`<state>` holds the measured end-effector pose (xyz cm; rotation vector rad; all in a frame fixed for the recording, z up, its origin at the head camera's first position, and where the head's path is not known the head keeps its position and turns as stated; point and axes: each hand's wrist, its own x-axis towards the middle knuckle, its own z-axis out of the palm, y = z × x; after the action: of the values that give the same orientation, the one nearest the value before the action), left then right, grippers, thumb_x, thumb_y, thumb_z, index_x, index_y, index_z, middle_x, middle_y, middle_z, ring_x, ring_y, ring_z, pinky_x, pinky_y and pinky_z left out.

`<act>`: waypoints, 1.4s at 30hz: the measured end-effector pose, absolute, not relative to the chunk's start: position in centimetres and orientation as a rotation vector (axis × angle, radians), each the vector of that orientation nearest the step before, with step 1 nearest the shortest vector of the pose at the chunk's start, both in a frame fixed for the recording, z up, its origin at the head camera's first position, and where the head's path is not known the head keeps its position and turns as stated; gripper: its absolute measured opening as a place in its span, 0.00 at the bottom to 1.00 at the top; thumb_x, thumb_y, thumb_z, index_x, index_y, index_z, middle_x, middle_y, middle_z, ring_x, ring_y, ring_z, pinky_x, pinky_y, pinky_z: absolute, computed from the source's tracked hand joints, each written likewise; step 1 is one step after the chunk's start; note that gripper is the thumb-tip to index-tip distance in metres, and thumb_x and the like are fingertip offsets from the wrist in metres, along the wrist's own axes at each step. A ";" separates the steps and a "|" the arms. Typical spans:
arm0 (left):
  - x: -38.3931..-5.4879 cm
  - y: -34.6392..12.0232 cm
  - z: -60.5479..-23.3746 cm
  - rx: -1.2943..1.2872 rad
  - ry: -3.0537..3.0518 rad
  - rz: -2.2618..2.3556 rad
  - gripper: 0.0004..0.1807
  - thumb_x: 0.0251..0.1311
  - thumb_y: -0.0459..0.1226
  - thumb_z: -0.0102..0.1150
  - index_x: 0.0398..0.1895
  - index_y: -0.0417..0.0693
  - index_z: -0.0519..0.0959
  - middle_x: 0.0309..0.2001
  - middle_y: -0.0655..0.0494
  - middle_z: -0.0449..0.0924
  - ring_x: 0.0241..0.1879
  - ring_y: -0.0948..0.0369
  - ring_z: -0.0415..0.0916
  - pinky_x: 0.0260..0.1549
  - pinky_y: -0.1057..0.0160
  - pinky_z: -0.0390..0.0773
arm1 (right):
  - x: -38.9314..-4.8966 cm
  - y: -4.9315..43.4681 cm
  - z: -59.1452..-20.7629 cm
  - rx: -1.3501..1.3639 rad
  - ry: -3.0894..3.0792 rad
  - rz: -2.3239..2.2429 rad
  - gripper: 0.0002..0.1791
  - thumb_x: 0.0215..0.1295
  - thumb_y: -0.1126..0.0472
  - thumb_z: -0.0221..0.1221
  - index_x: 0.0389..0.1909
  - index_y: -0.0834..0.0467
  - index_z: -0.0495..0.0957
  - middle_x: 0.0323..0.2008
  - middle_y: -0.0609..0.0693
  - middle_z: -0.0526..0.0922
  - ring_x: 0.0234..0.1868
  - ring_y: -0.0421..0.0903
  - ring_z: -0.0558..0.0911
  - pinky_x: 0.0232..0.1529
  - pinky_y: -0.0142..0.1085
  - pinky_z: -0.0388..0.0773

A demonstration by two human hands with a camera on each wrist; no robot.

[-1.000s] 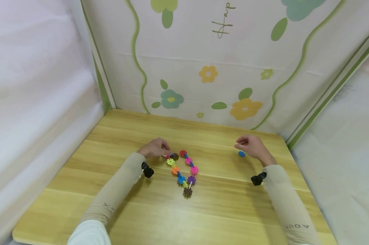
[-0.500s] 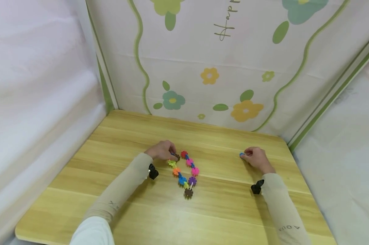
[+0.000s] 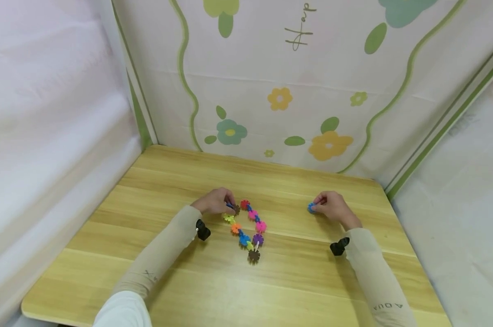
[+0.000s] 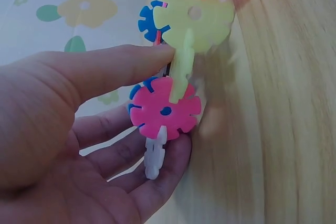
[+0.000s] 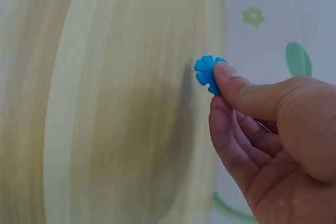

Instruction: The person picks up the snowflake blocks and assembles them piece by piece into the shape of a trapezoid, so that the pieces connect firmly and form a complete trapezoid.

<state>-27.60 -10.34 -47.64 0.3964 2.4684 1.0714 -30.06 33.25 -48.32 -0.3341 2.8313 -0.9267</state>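
Observation:
A chain of colourful notched plastic discs [image 3: 236,228] lies curved on the table in the head view. My left hand [image 3: 217,201] holds one end of it. In the left wrist view the thumb presses near a pale yellow disc [image 4: 176,17] joined to a pink disc [image 4: 181,119], and a white disc [image 4: 154,158] hangs beneath, close to the curled fingers. To the right, apart from the chain, my right hand [image 3: 332,209] pinches a single blue notched disc [image 5: 205,72] between thumb and fingers. The right hand's fingers partly hide this disc.
A wooden table [image 3: 189,290] fills the lower view. Behind it stands a fabric wall [image 3: 246,72] printed with flowers, and white cloth [image 3: 54,136] hangs at the left. A black camera [image 3: 203,230] sits on the left wrist, another [image 3: 339,246] on the right.
My right hand has come down, picked the blue disc up from the table and moved it slightly left. The left hand has shifted a little right along the chain.

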 end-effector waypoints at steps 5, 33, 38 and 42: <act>-27.5 -10.9 -47.7 0.406 2.448 1.119 0.13 0.65 0.36 0.73 0.47 0.43 0.80 0.47 0.48 0.83 0.46 0.55 0.79 0.47 0.57 0.80 | -30.0 29.7 -47.5 -0.494 2.766 -1.007 0.06 0.70 0.63 0.69 0.43 0.62 0.84 0.40 0.56 0.87 0.40 0.46 0.84 0.41 0.30 0.81; -27.2 -11.9 -49.0 0.441 2.272 1.355 0.14 0.69 0.41 0.69 0.53 0.45 0.81 0.51 0.49 0.84 0.51 0.55 0.80 0.50 0.59 0.80 | -29.4 13.8 -47.1 -1.136 2.592 -1.028 0.04 0.67 0.67 0.71 0.37 0.57 0.85 0.36 0.49 0.90 0.35 0.38 0.87 0.39 0.30 0.86; -27.3 -11.7 -49.2 0.425 2.240 1.384 0.14 0.70 0.41 0.68 0.53 0.44 0.81 0.52 0.48 0.84 0.50 0.55 0.81 0.49 0.58 0.81 | -28.9 13.6 -47.7 -1.085 2.575 -1.031 0.03 0.67 0.66 0.70 0.37 0.57 0.85 0.36 0.51 0.90 0.36 0.43 0.89 0.39 0.29 0.85; -27.3 -11.7 -49.3 0.423 2.229 1.398 0.13 0.71 0.40 0.67 0.52 0.44 0.81 0.51 0.47 0.83 0.47 0.55 0.80 0.47 0.59 0.80 | -28.6 13.5 -48.1 -1.089 2.576 -1.032 0.03 0.68 0.67 0.70 0.38 0.59 0.85 0.37 0.54 0.90 0.36 0.45 0.89 0.38 0.30 0.85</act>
<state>-27.32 -11.74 -49.28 0.4227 2.2292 1.3983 -28.59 13.47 -48.14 -1.0889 2.5764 -1.0317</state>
